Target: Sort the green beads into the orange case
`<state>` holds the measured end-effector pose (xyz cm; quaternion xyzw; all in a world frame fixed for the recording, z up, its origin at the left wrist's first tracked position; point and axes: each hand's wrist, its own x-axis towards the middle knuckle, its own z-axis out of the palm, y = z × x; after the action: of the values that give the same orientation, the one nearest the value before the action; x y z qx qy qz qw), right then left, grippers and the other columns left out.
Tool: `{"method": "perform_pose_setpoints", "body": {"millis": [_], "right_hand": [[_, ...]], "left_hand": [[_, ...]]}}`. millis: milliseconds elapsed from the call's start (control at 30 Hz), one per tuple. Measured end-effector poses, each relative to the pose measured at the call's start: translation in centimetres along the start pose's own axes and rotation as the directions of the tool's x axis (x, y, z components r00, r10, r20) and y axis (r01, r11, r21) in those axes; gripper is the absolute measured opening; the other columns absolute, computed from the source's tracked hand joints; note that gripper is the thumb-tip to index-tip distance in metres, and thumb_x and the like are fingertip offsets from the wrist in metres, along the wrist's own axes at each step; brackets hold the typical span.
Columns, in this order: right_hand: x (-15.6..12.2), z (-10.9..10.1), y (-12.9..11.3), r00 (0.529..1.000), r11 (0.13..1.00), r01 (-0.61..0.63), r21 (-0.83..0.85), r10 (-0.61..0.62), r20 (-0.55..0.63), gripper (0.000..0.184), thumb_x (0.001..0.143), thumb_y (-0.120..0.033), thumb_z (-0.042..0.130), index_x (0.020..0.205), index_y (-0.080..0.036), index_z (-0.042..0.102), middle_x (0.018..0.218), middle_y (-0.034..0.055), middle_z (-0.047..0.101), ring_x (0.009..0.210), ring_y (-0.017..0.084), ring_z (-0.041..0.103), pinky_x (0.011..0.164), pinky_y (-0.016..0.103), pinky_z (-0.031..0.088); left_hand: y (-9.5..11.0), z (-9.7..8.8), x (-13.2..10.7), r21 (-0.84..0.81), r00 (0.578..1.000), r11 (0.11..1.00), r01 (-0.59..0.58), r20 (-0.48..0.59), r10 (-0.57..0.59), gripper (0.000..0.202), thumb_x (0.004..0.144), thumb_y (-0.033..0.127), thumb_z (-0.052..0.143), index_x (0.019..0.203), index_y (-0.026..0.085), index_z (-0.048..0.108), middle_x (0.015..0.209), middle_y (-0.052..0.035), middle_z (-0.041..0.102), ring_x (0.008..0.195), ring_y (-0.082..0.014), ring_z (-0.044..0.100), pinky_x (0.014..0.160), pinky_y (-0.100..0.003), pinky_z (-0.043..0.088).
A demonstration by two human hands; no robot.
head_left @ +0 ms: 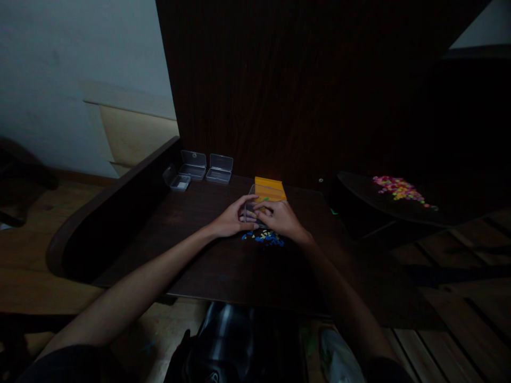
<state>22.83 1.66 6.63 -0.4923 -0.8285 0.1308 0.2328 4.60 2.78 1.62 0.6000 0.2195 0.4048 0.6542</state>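
My left hand (233,217) is curled round the left side of a clear plastic box (250,205) and grips it. A yellow-orange panel (270,188), which looks like the box's raised lid, stands behind it. Above the box's opening, my right hand (279,217) has its fingers pinched together; what is between them is too small and dark to make out. Small green and yellow bits show near the fingertips. Just in front of the box, little blue and pale yellow pieces (269,239) lie scattered on the dark wooden bench (211,260).
Several small clear cases with raised lids, such as this case (219,170), stand at the back left. A pile of pink, red and yellow pieces (399,190) lies on a dark surface to the right. A raised wooden armrest (115,205) bounds the left; a tall dark panel (279,90) rises behind.
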Motion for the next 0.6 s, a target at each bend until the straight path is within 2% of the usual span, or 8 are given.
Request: {"method": "perform_pose_setpoints", "body": {"millis": [100, 200, 300, 400, 600], "right_hand": [[-0.4, -0.4, -0.2, 1.0, 0.998, 0.03, 0.059, -0.03, -0.003, 0.02, 0.081, -0.022, 0.059, 0.091, -0.015, 0.075, 0.053, -0.0035, 0.053, 0.05, 0.009, 0.043, 0.056, 0.022, 0.033], [-0.9, -0.5, -0.5, 0.987, 0.985, 0.113, 0.132, -0.126, 0.095, 0.017, 0.081, -0.024, 0.061, 0.086, -0.015, 0.074, 0.049, -0.0059, 0.047, 0.047, 0.008, 0.039, 0.054, 0.021, 0.032], [-1.2, 0.1, -0.7, 0.939, 0.973, 0.198, 0.121, -0.223, 0.261, 0.017, 0.081, -0.025, 0.062, 0.087, -0.015, 0.075, 0.053, -0.0043, 0.052, 0.05, 0.008, 0.043, 0.057, 0.021, 0.033], [-1.3, 1.2, -0.7, 0.892, 0.975, 0.221, 0.022, -0.211, 0.4, 0.016, 0.081, -0.024, 0.063, 0.09, -0.018, 0.075, 0.057, -0.0027, 0.058, 0.054, 0.009, 0.048, 0.06, 0.022, 0.033], [-1.2, 2.4, -0.4, 0.889, 0.975, 0.209, -0.081, -0.155, 0.43, 0.017, 0.082, -0.022, 0.062, 0.093, -0.02, 0.075, 0.07, 0.0006, 0.067, 0.065, 0.012, 0.055, 0.063, 0.023, 0.033]], "left_hand": [[0.0, -0.4, 0.1, 0.023, 0.999, 1.0, -0.012, -0.042, 0.013, 0.08, 0.062, 0.012, 0.081, 0.132, 0.024, 0.045, 0.127, -0.0105, 0.051, 0.09, -0.0151, 0.063, 0.086, -0.039, 0.054], [0.1, -0.8, 0.2, 0.036, 0.996, 0.999, -0.013, -0.083, 0.015, 0.08, 0.06, 0.012, 0.081, 0.131, 0.024, 0.046, 0.128, -0.0113, 0.05, 0.088, -0.0141, 0.062, 0.086, -0.039, 0.053], [0.2, -1.2, 0.3, 0.043, 0.993, 0.999, -0.01, -0.121, 0.015, 0.081, 0.059, 0.011, 0.081, 0.13, 0.023, 0.046, 0.127, -0.0111, 0.049, 0.086, -0.0126, 0.061, 0.086, -0.038, 0.053], [0.1, -1.5, 0.3, 0.058, 0.987, 0.998, -0.015, -0.158, 0.024, 0.081, 0.059, 0.012, 0.081, 0.131, 0.024, 0.045, 0.128, -0.0106, 0.049, 0.086, -0.0113, 0.06, 0.086, -0.038, 0.053], [0.1, -1.5, 0.3, 0.077, 0.987, 0.997, -0.018, -0.158, 0.03, 0.081, 0.059, 0.014, 0.082, 0.131, 0.023, 0.044, 0.129, -0.0107, 0.049, 0.087, -0.0119, 0.06, 0.087, -0.038, 0.054]]}}
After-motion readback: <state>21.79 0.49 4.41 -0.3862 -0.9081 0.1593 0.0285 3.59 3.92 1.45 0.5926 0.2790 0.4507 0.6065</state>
